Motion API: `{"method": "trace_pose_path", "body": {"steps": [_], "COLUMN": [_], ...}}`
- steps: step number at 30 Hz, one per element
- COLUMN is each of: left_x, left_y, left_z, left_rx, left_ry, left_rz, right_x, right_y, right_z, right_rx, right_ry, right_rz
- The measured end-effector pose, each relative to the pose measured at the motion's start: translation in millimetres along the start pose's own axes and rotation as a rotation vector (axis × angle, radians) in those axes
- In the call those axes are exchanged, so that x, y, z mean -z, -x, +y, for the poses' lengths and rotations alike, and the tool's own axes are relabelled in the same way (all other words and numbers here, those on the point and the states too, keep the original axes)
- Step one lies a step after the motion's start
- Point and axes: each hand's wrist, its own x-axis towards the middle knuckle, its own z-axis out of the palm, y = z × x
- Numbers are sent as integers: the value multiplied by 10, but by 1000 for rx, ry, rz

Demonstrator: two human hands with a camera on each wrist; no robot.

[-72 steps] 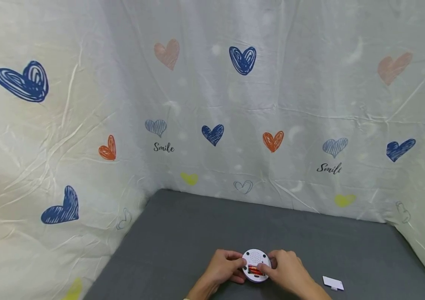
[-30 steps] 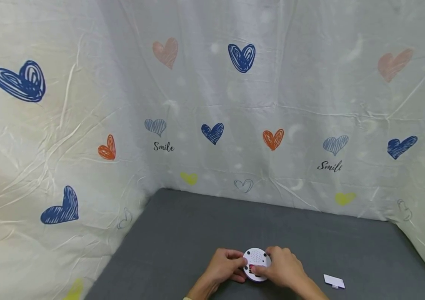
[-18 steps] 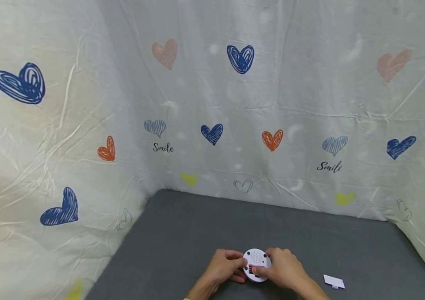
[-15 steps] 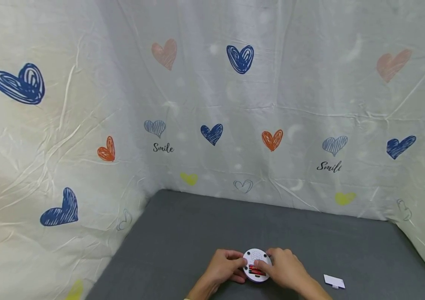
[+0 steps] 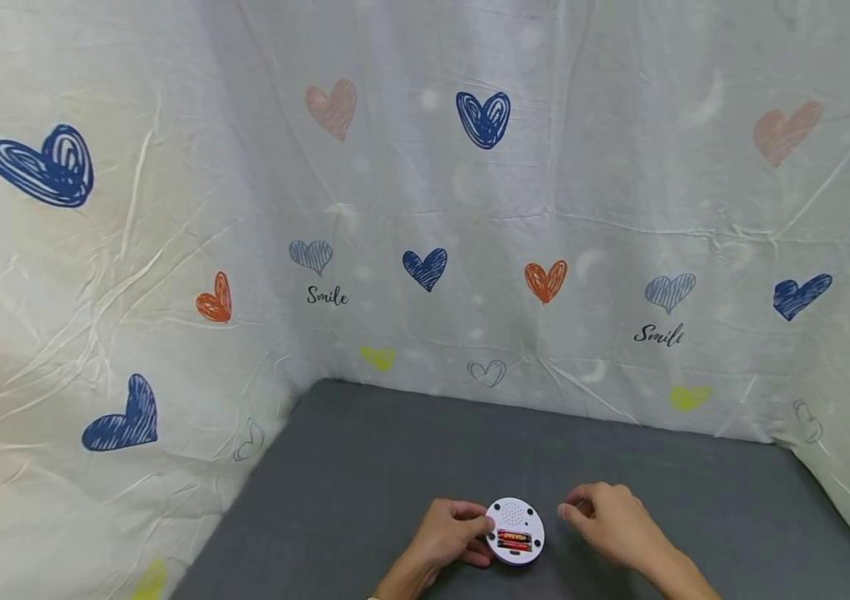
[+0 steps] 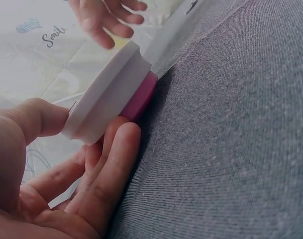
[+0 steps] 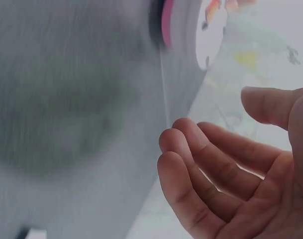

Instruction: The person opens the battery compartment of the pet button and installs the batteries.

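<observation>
A round white battery device lies face down on the dark cloth, with speaker holes, dark feet and an uncovered compartment of red batteries. In the left wrist view its white rim sits above a pink part. My left hand grips its left edge, thumb on top and fingers curled under the side. Off to the device's right, my right hand is in the air, holding nothing; the right wrist view shows its fingers loosely bent and apart from the thumb.
Dark grey cloth covers the table. Pale curtains printed with hearts and "Smile" stand at the back and sides. A small white piece shows at the bottom edge of the right wrist view; my right arm hides that area in the head view.
My right hand has let go of the device and moved right, baring the batteries its thumb was over. The white cover piece has gone behind my right arm. My left hand keeps its grip.
</observation>
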Motion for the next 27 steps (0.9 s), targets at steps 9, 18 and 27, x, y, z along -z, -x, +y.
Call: {"method": "trace_pose_path", "body": {"steps": [9, 18, 27], "left_x": [-4, 2, 9], "left_y": [10, 10, 5], "left_z": [16, 23, 13], "left_rx": [9, 9, 7], "left_ry": [-2, -9, -4], "left_rz": [-2, 1, -1], "right_x": [412, 519, 385], "right_y": [127, 255, 334], "right_z": [391, 768, 1095], "right_rx": [-1, -42, -88], "right_ry": [42, 113, 234], "right_rz": [-38, -102, -216]}}
